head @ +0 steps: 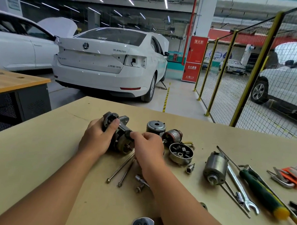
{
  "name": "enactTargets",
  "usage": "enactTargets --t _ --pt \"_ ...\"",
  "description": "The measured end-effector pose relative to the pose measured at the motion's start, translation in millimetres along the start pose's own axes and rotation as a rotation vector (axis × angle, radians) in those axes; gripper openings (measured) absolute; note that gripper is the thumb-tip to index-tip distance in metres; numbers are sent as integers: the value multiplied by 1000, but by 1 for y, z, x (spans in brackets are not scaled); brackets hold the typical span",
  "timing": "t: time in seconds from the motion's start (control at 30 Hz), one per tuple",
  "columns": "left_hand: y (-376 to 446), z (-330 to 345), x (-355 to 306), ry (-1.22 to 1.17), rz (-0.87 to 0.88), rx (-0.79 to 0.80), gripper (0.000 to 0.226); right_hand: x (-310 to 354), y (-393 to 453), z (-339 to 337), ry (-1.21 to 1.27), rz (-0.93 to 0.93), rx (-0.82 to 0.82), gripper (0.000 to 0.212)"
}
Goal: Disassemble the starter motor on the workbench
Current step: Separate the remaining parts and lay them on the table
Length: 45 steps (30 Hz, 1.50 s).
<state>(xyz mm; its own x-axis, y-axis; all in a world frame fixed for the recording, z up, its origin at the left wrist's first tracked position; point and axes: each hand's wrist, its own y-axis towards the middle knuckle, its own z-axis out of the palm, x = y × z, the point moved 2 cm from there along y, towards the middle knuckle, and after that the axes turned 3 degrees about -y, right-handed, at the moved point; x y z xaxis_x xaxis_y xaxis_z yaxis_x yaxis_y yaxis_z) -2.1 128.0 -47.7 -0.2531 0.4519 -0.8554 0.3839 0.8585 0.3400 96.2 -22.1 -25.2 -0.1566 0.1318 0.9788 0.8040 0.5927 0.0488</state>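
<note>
**Both hands on the starter housing at mid-bench**

Head view: The starter motor housing (122, 137) lies on the workbench (49, 166), left of centre. The left hand (97, 136) wraps round its far end, thumb pressed on the nose casting. The right hand (150, 144) has its fingers curled and pinches a small black part (128, 134) on top of the housing.

Just right of the hands sit a cylindrical end cap (155, 127), the copper-wound armature (172, 135) and a field frame (181, 153) with its magnets showing. Farther right lies the solenoid (215, 168), then an open-end wrench (241, 188) and a green-handled screwdriver (263, 190). Two long through bolts (121, 169) lie near the right wrist, with short bolts (140, 184) beside them.
</note>
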Motion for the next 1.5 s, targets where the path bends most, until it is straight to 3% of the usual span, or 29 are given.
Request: enactTargets --t 0.1,0.27,0.37,0.53,0.7,0.9,1.17,1.5 --pt "-3 0 -1 -28 34 -5 50 -1 2 -7 -146 -85 -155 32" --pt "-7 -3 -6 -63 35 21 46 -6 3 -6 -382 -133 -160 29" --pt "-7 -6 -6 -86 10 79 47 -8 5 -7 -400 -133 -208 18" --pt "-11 -11 -9 -205 -60 126 16 -8 4 -8 -397 -121 -202 26" --pt "-13 -9 -14 -283 -104 157 30 -4 -3 -5 -685 -145 -160 24" --pt "-12 -12 -13 -344 -93 120 39 3 -14 2 -678 -212 -23 51" --pt "-21 -17 -17 -336 43 46 53 3 -15 4 -660 -233 15 51" --pt "-17 -14 -10 -292 36 -47 61 3 -16 2 -660 -249 33 57"
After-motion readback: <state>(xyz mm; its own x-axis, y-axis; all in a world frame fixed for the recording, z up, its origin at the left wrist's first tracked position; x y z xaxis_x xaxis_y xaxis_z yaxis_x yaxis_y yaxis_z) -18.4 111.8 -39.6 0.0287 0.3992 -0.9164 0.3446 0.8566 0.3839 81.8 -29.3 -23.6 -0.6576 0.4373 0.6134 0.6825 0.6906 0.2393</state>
